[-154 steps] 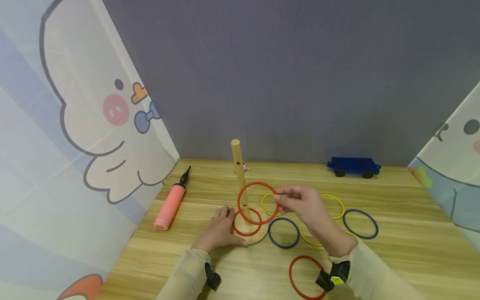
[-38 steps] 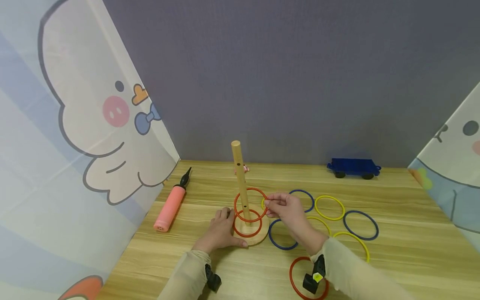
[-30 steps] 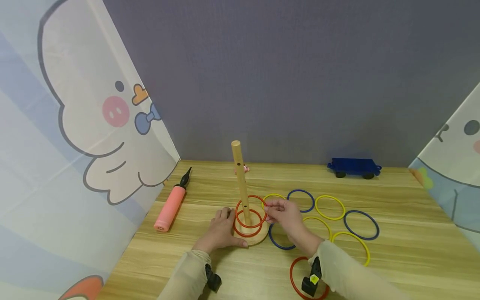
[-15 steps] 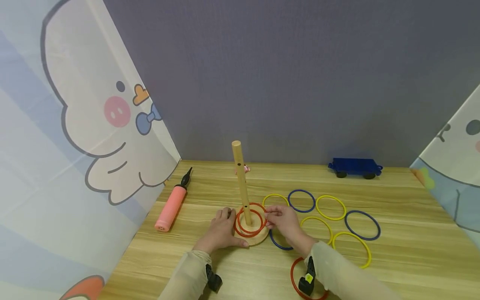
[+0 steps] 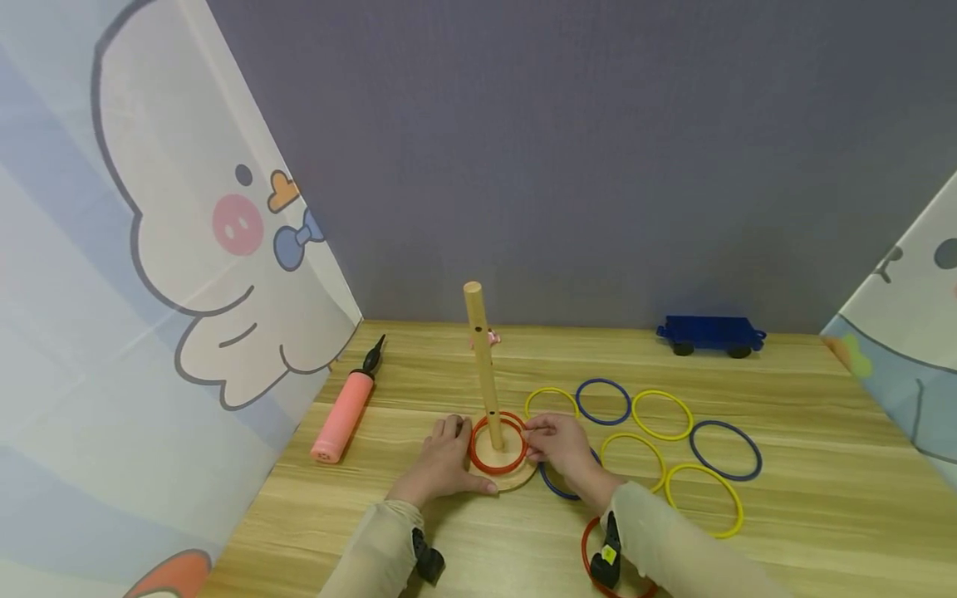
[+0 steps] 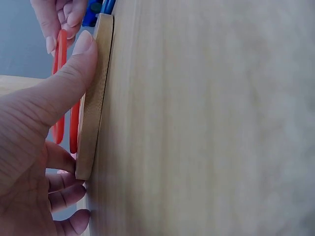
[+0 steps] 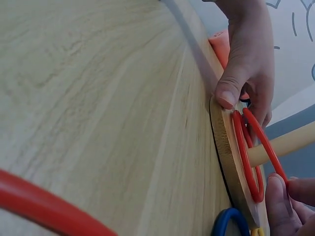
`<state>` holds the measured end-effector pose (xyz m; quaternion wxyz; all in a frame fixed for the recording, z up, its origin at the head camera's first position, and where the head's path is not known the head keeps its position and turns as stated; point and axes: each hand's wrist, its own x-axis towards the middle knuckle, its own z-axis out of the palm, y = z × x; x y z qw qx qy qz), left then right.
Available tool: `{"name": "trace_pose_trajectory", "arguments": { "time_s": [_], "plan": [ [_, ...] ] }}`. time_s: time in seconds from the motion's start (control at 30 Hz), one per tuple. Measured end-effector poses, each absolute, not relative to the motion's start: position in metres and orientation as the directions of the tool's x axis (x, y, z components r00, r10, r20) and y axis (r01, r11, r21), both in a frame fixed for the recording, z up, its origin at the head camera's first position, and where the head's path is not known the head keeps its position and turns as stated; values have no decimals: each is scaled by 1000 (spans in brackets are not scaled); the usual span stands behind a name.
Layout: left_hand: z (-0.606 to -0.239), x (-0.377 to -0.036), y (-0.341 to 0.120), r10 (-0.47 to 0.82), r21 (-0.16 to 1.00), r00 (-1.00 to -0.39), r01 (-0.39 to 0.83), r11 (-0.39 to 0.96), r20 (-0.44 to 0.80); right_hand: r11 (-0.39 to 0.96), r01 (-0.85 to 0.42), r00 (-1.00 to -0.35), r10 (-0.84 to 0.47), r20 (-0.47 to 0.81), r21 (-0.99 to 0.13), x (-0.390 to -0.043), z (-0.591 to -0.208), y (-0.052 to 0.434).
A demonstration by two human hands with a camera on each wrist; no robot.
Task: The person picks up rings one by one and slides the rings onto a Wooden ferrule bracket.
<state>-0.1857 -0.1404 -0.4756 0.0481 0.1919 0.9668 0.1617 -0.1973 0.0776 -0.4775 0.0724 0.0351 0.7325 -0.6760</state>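
A wooden peg (image 5: 482,365) stands on a round wooden base (image 5: 505,477). My left hand (image 5: 443,457) grips the base's left edge; in the left wrist view its thumb (image 6: 74,73) presses the base's rim (image 6: 93,123). One red ring (image 5: 486,458) lies flat on the base around the peg. A second red ring (image 7: 263,142) sits tilted just above it, also round the peg (image 7: 285,145). My right hand (image 5: 540,433) pinches that upper ring at its right side, low over the base (image 7: 227,162).
Several yellow and blue rings (image 5: 661,414) lie on the table right of the base, a blue one (image 5: 552,487) under my right wrist, a red one (image 5: 594,566) near the front edge. A pink pump (image 5: 342,414) lies left, a blue toy wagon (image 5: 710,334) at the back wall.
My right hand has lowered the upper red ring down the peg until it hangs just above the ring on the base. The left hand has stayed on the base.
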Motion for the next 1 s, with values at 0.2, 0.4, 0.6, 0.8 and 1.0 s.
{"name": "trace_pose_trajectory", "arguments": {
  "time_s": [0.2, 0.4, 0.6, 0.8, 1.0],
  "plan": [
    [-479, -186, -139, 390, 323, -920, 358, 876, -36, 132, 122, -991, -41, -129, -984, -197, -479, 77],
    [-479, -187, -139, 393, 327, -919, 362, 873, -30, 198, 66, -996, -47, -77, -978, -194, -475, 80],
    [-480, -186, -138, 391, 333, -920, 361, 871, -27, 229, 37, -998, -33, -46, -973, -189, -473, 89],
    [-480, -187, -140, 387, 344, -922, 356, 869, -24, 258, 19, -997, -66, -37, -966, -176, -464, 110],
    [-478, -186, -141, 381, 348, -924, 347, 871, -34, 300, -39, -988, -157, -9, -953, -157, -459, 141]
  ]
}}
